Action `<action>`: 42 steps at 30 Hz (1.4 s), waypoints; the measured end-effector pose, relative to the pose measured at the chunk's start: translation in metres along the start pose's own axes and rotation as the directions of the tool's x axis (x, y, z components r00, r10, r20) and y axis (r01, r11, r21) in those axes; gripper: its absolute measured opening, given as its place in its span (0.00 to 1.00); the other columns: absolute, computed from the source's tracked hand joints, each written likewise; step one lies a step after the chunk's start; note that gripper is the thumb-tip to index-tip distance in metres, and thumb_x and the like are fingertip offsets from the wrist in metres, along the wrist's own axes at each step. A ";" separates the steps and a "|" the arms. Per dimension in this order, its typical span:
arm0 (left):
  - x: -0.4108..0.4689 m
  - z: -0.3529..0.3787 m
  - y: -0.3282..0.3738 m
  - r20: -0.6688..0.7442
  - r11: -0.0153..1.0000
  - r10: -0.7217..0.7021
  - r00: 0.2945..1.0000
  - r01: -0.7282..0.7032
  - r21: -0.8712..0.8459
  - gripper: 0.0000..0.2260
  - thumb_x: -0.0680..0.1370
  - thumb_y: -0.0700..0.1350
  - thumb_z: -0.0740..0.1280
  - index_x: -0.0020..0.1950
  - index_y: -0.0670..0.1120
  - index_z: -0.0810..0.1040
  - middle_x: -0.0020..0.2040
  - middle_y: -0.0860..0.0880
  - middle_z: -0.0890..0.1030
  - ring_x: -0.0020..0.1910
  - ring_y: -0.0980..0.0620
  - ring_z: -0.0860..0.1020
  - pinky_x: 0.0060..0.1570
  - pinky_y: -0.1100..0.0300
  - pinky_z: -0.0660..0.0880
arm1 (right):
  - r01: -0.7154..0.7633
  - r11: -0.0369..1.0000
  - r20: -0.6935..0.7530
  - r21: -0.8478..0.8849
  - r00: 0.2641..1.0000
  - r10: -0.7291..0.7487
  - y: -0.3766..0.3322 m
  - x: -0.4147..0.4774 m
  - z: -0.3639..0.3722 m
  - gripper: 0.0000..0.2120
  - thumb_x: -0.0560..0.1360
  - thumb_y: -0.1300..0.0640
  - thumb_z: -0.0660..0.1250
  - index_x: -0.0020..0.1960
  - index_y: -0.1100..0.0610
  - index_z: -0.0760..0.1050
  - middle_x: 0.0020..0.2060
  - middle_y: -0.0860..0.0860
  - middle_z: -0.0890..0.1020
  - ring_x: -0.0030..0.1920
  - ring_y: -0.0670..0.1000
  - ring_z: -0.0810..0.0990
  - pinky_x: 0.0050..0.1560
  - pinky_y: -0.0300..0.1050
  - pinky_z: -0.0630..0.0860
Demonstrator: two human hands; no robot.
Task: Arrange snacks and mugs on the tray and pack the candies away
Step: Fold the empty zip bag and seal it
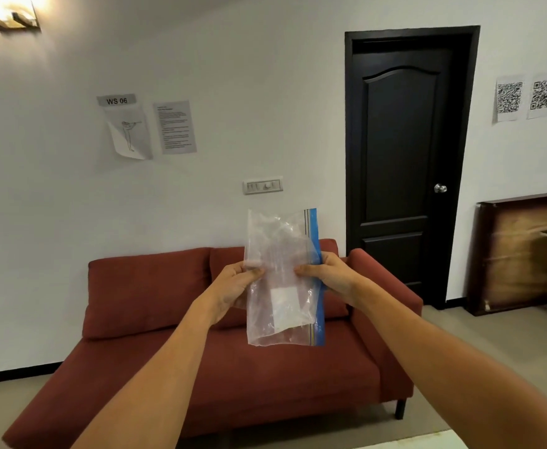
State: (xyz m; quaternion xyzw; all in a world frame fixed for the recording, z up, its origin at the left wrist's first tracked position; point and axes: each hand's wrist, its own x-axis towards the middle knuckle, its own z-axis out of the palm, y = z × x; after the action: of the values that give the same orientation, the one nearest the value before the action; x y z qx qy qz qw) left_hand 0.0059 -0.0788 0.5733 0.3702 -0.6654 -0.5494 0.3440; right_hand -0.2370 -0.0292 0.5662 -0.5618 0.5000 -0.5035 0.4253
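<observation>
White wall fills the background, with a red sofa set against it at 6 o'clock and a dark panelled door at 2 o'clock. A wooden table is seen tipped on its side at 3 o'clock.

A clear zip-lock bag is held up in mid-air in front of the sofa back, near the middle of the view, and appears empty. It is turned sideways, so that its blue zip strip runs vertically along the bag's 3 o'clock edge. The left hand is closed on the 9 o'clock edge, the film pinched between thumb and fingers. The right hand is clamped likewise on the film just beside the zip strip. A white label patch is seen on the lower half.

The bag is judged very light, limp and crinkly, with a slick film likely to slide under a loose pinch. The firmest hold is judged to be the stiffer zip strip; each lip should be taken separately there, so that the mouth can be pulled apart for the candies.
</observation>
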 end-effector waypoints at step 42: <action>0.010 0.020 -0.014 0.043 0.993 0.112 0.993 -0.111 -0.032 0.31 0.61 0.51 0.85 0.61 0.49 0.81 0.55 0.49 0.87 0.54 0.50 0.85 0.53 0.55 0.82 | -0.193 0.977 0.062 0.093 0.980 0.188 0.002 -0.015 -0.005 0.26 0.67 0.60 0.81 0.63 0.57 0.79 0.57 0.56 0.85 0.57 0.58 0.84 0.60 0.58 0.80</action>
State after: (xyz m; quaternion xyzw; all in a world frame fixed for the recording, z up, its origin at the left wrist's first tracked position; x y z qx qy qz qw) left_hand -0.0147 -0.0799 0.5564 0.3151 -0.6842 -0.5474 0.3647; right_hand -0.2425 -0.0142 0.5628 -0.5028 0.5147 -0.4695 0.5118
